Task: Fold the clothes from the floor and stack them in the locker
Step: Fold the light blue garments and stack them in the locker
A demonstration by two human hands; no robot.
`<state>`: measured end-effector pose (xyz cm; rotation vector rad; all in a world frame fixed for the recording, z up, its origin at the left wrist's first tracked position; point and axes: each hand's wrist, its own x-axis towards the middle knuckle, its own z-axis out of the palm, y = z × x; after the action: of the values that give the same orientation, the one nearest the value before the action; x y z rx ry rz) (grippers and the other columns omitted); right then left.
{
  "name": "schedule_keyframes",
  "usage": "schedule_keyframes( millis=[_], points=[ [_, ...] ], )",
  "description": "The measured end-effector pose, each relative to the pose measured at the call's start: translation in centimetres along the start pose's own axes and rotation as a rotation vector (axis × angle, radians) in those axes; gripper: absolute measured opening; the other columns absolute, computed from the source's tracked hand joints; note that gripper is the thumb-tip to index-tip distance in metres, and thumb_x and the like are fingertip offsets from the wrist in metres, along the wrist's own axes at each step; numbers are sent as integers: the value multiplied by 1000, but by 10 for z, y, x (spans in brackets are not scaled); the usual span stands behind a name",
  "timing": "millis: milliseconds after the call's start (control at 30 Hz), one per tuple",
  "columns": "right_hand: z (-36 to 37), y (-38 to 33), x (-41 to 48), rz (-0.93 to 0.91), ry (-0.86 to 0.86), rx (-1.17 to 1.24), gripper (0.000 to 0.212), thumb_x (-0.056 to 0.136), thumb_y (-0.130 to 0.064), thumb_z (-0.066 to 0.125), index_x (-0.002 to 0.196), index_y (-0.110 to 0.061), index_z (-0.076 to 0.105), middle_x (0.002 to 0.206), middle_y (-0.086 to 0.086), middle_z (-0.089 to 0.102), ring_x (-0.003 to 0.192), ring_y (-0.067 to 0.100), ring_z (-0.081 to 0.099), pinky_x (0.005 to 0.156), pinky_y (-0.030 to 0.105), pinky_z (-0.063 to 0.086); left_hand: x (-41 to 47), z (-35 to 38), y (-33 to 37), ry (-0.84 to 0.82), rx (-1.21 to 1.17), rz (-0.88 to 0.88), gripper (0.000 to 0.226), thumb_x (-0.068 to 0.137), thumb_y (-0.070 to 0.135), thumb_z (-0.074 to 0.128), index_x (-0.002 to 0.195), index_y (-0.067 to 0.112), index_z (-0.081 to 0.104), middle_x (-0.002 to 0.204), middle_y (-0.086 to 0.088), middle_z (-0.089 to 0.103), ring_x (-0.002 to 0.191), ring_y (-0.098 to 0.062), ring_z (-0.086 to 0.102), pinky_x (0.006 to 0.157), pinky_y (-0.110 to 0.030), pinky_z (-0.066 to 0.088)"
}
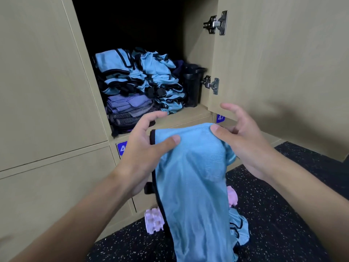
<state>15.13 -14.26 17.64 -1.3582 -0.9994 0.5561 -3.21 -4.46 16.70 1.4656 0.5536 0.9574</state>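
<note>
A light blue mesh bib with black trim hangs in front of me, held at its top edge. My left hand pinches its top left corner with the thumb on the cloth. My right hand holds the top right with the thumb, its fingers spread. The open locker is just beyond. Inside stand two stacks of folded blue bibs, the left one resting on folded purple and grey clothes. More blue cloth lies on the floor, partly hidden behind the held bib.
A black bottle stands at the locker's right side. The locker door is swung open to the right. A pink foam roller lies on the dark speckled floor. Closed locker doors fill the left.
</note>
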Motion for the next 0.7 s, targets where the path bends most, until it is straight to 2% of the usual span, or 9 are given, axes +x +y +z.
schedule_keyframes(
  millis=[67, 133, 233, 300, 367, 467, 567, 633, 700],
  points=[
    [1, 3, 1, 3, 13, -21, 49, 95, -14, 63, 136, -34, 44, 54, -9, 59, 63, 7, 60, 62, 17, 48, -2, 1, 2, -20, 52, -38, 39, 76, 11, 80, 110, 26, 68, 101, -11, 74, 88, -28, 70, 89, -50, 57],
    [3, 3, 1, 5, 9, -46, 47, 95, -16, 63, 135, -35, 45, 60, -3, 63, 66, 11, 61, 62, 22, 50, -8, 5, 2, -110, 207, -108, 34, 70, 18, 86, 101, 28, 75, 104, -8, 75, 94, -32, 71, 93, -51, 56],
    [-2, 0, 2, -53, -55, -225, 43, 96, -20, 63, 132, -38, 46, 73, 6, 73, 69, 18, 66, 72, 35, 53, -7, 6, 2, -135, 335, -177, 22, 74, 14, 87, 91, 25, 78, 101, -1, 77, 91, -21, 73, 84, -33, 61],
    [-8, -2, 3, -118, -89, -431, 40, 95, -24, 64, 128, -37, 45, 64, 2, 70, 53, 7, 57, 60, 23, 45, -2, 2, 8, -116, 340, -189, 16, 78, 12, 84, 90, 20, 78, 94, 2, 77, 81, -12, 74, 73, -25, 61],
    [-10, -2, 4, -125, -75, -472, 40, 91, -29, 68, 125, -36, 47, 56, -2, 67, 44, 3, 51, 51, 16, 39, 2, -3, 13, -103, 393, -176, 13, 78, 15, 83, 89, 20, 79, 97, 5, 77, 84, -12, 74, 78, -29, 61],
    [-11, 3, 6, -57, -11, -297, 55, 78, -35, 79, 126, -35, 52, 75, 7, 74, 67, 17, 68, 68, 30, 50, 3, -4, 19, -88, 346, -160, 4, 79, 15, 82, 82, 18, 80, 97, -3, 78, 88, -19, 74, 86, -40, 60],
    [-11, 4, 5, 123, -100, -46, 80, 61, -29, 84, 134, -34, 49, 86, 16, 70, 77, 19, 66, 75, 35, 48, 5, -9, 24, -35, 287, -141, 5, 78, 17, 83, 82, 19, 80, 96, -6, 77, 95, -21, 72, 96, -47, 55],
    [-10, 3, 4, 119, -82, 100, 68, 72, -13, 80, 131, -31, 50, 81, 9, 66, 78, 18, 65, 80, 38, 49, 6, -12, 26, -28, 257, -143, 8, 77, 18, 83, 84, 20, 80, 96, -5, 77, 96, -21, 71, 98, -46, 53],
    [-7, 3, 3, 101, 12, 226, 60, 78, -10, 76, 129, -28, 50, 89, 9, 68, 84, 20, 67, 87, 42, 51, 7, -13, 30, -18, 230, -138, 6, 77, 17, 82, 83, 19, 80, 93, -4, 77, 90, -18, 71, 92, -40, 56]
  ],
)
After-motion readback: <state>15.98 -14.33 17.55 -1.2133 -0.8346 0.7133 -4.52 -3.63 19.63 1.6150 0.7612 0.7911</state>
